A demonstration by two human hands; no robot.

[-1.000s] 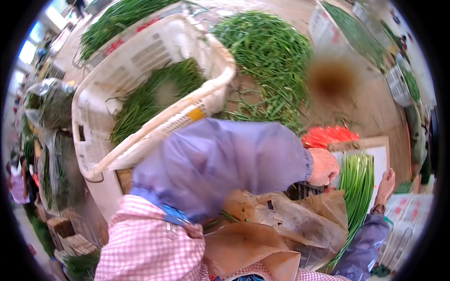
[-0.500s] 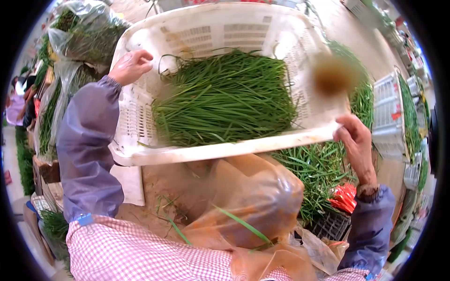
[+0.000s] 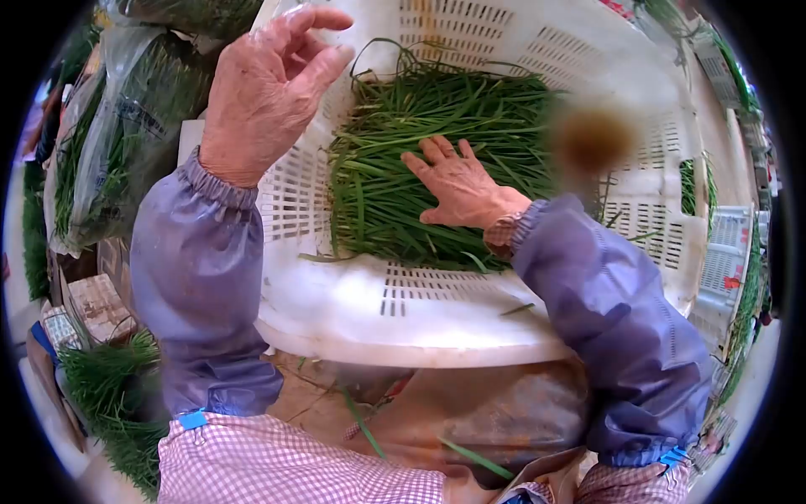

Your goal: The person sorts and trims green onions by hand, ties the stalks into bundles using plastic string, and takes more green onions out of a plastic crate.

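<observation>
A white plastic basket (image 3: 420,336) stands right in front of me with a pile of long green stalks (image 3: 378,185) inside. My right hand (image 3: 462,186) lies on the pile, palm down, with its fingers spread. Raised over the basket's left side is my left hand (image 3: 273,88), its fingers apart and curved, with nothing between them. Purple sleeve covers reach to both wrists.
Plastic bags (image 3: 126,126) of greens stand at the left, above a wooden block (image 3: 101,307) and a loose green bunch (image 3: 117,403). Another white crate (image 3: 724,260) is at the right. A brown plastic apron (image 3: 504,412) covers my lap.
The basket is nearer and fills more of the view. My right hand has left its rim and moved onto the stalks. My left hand has risen from the left rim.
</observation>
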